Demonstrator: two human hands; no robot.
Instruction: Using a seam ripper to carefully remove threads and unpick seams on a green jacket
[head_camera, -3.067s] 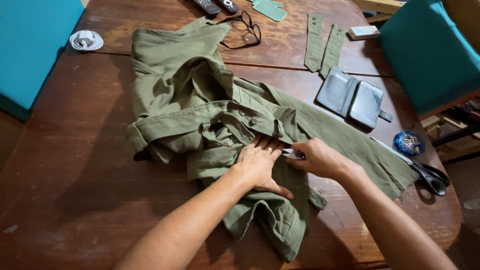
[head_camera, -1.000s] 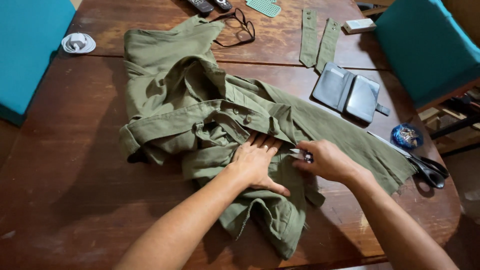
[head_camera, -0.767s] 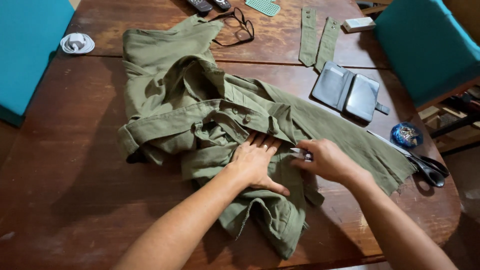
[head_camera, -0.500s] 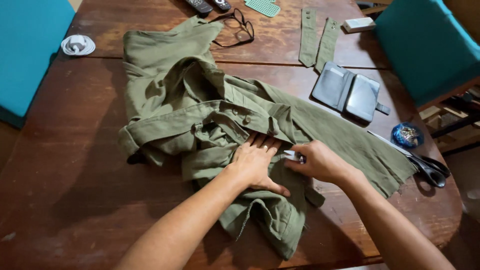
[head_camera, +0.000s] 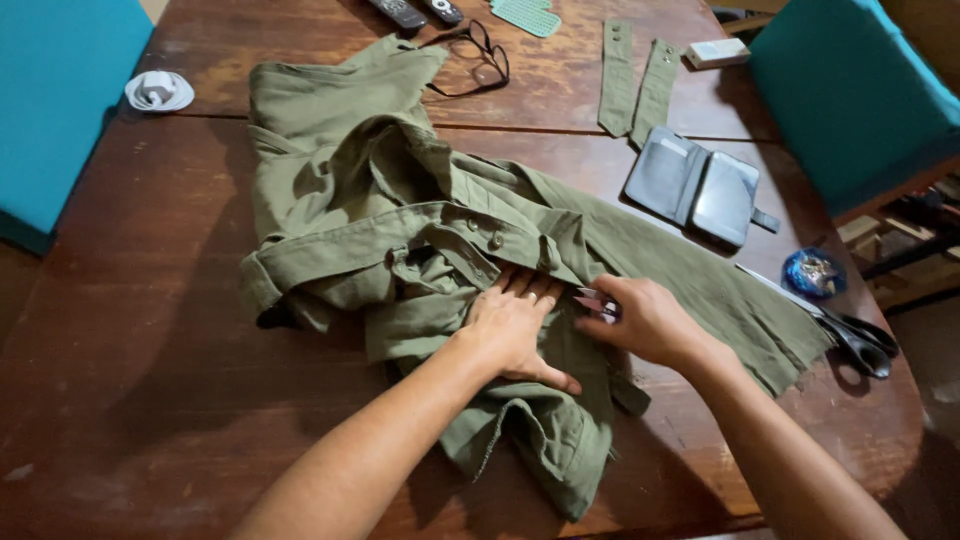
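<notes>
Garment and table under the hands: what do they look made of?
The olive garment looks like matte woven cotton, twill perhaps: it creases softly, with stitched seams and buttons. The table looks like dark reddish-brown wood, worn semi-gloss, with plank joints and scuffs. The left hand presses the cloth flat.

Bare wooden table (head_camera: 130, 380) lies open to the left of the olive garment (head_camera: 400, 250). To the right, scissors (head_camera: 850, 335), a grey wallet (head_camera: 700, 190) and a blue tin (head_camera: 812, 272) crowd the way; glasses (head_camera: 480, 65) sit beyond.

small white box (head_camera: 717, 52) | table's far edge (head_camera: 560, 110) | flat, rectangular
</notes>
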